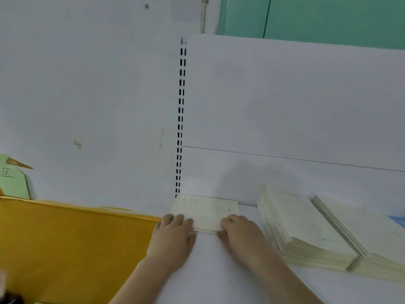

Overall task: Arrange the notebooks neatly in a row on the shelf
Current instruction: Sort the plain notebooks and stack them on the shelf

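Both hands squaring small notebook stack on shelf
Left hand [173, 236] and right hand [238, 232] fingers curled over near edge of notebook stack [206, 210], long axis left-right, back corner beyond; bigger stack [306, 229] right

Both hands, left hand [172, 234] and right hand [240, 232], grip the near edge of a small notebook pile [205, 212] on the white shelf [206, 270], beside two taller stacks [306, 229].
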A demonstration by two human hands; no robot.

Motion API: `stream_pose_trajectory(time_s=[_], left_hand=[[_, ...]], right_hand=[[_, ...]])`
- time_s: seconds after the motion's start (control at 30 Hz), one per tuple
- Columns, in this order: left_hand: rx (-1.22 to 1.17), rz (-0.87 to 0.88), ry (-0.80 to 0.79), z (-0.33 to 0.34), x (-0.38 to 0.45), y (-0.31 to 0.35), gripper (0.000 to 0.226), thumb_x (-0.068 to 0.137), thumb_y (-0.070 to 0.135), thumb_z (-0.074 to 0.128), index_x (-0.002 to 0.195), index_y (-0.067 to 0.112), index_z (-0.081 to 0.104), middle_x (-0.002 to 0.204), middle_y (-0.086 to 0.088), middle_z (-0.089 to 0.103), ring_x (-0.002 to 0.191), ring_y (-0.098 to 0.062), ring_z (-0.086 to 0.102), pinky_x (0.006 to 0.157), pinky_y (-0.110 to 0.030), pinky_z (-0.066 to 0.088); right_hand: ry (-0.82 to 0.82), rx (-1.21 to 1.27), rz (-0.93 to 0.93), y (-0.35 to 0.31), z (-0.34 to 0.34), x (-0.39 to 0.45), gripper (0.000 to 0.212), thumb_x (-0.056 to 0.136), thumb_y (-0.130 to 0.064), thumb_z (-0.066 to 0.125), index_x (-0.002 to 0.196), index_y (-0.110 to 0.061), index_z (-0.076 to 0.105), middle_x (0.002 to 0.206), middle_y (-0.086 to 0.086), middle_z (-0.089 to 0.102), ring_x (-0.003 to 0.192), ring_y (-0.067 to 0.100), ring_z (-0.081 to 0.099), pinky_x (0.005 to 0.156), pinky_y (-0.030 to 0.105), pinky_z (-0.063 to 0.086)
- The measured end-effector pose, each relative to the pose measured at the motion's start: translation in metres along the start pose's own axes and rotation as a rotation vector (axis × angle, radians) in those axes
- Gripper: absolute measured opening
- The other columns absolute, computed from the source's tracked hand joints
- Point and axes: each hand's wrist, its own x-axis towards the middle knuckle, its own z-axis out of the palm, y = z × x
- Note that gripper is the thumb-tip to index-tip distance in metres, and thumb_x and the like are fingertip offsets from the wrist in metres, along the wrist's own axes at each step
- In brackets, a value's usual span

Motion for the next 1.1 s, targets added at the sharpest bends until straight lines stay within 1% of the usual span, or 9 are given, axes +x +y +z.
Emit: stream_pose_trajectory(time_s=[0.17,0.3,0.37,0.47,0.53,0.67,0.8,0.93,1.1], left_hand=[[-0.173,-0.014,-0.05,0.004,-0.001,-0.013,0.058,0.1,0.052,0.038,0.152,0.026,0.03,0.16,0.002,0.025,0.15,-0.022,0.012,0.121,-0.037,0.022],[-0.403,-0.12,0.313,-0.006,-0.005,-0.008,0.068,0.099,0.044,0.048,0.155,0.024,0.016,0.166,-0.004,0.004,0.153,-0.025,0.001,0.121,-0.039,0.021],[-0.541,-0.147,0.439,-0.021,-0.009,0.001,0.066,0.098,0.044,0.049,0.154,0.025,0.019,0.164,-0.001,0.011,0.15,-0.021,0.018,0.114,-0.037,0.033],[-0.807,-0.156,0.237,-0.043,-0.015,0.025,0.059,0.096,0.059,0.039,0.148,0.031,0.031,0.144,0.012,0.046,0.11,0.001,0.056,0.095,-0.028,0.05],[-1.098,-0.166,0.131,-0.05,-0.019,0.044,0.056,0.096,0.059,0.042,0.146,0.034,0.034,0.132,0.017,0.055,0.092,0.01,0.057,0.086,-0.023,0.048],[-1.292,-0.285,0.259,-0.054,-0.014,0.05,0.032,0.104,0.021,0.042,0.136,0.03,0.043,0.122,0.007,0.062,0.101,-0.008,0.061,0.081,-0.03,0.057],[-1.275,-0.316,0.333,-0.057,-0.012,0.043,0.023,0.105,0.022,0.043,0.119,0.036,0.054,0.104,0.017,0.065,0.092,-0.003,0.061,0.059,-0.017,0.047],[-1.275,-0.358,0.348,-0.051,-0.011,0.033,0.023,0.104,0.021,0.046,0.119,0.037,0.051,0.102,0.023,0.062,0.092,0.001,0.058,0.062,-0.019,0.045],[-1.35,-0.417,0.375,-0.049,-0.016,0.018,0.025,0.103,0.019,0.049,0.124,0.033,0.054,0.107,0.013,0.067,0.099,-0.012,0.063,0.066,-0.028,0.049]], right_hand=[[0.09,-0.027,-0.004,0.002,0.007,0.001,0.034,0.102,-0.04,0.029,0.107,-0.023,0.058,0.106,-0.004,0.063,0.095,0.021,0.056,0.075,0.035,0.043],[0.423,-0.104,0.021,-0.004,-0.001,-0.007,0.042,0.098,-0.039,0.028,0.077,-0.022,0.059,0.059,-0.003,0.06,0.049,0.018,0.057,0.045,0.027,0.028],[0.609,-0.03,0.088,-0.014,-0.012,-0.018,0.038,0.098,-0.036,0.034,0.071,-0.02,0.056,0.046,-0.006,0.048,0.035,0.013,0.044,0.038,0.024,0.024],[0.69,0.186,0.185,-0.034,-0.024,-0.031,0.034,0.099,-0.037,0.033,0.077,-0.024,0.054,0.049,-0.008,0.048,0.038,0.01,0.045,0.037,0.024,0.029],[0.582,0.381,0.128,-0.051,-0.025,-0.037,0.035,0.1,-0.043,0.025,0.088,-0.028,0.055,0.061,-0.011,0.056,0.05,0.008,0.053,0.045,0.025,0.039],[0.371,0.612,-0.106,-0.061,-0.023,-0.048,0.045,0.1,-0.046,0.026,0.128,-0.029,0.057,0.117,-0.019,0.064,0.107,-0.005,0.057,0.09,0.017,0.046],[0.497,0.491,0.112,-0.028,-0.023,-0.042,0.038,0.1,-0.039,0.035,0.127,-0.025,0.057,0.126,-0.013,0.059,0.119,0.001,0.05,0.097,0.012,0.035],[0.03,0.181,0.08,-0.001,-0.004,-0.025,0.057,0.097,-0.05,0.038,0.147,-0.022,0.033,0.158,0.002,0.024,0.146,0.023,0.016,0.118,0.036,0.02],[-0.146,0.1,0.02,0.008,-0.007,-0.003,0.041,0.096,-0.047,0.041,0.125,-0.02,0.051,0.129,0.002,0.051,0.122,0.025,0.044,0.097,0.036,0.04]])
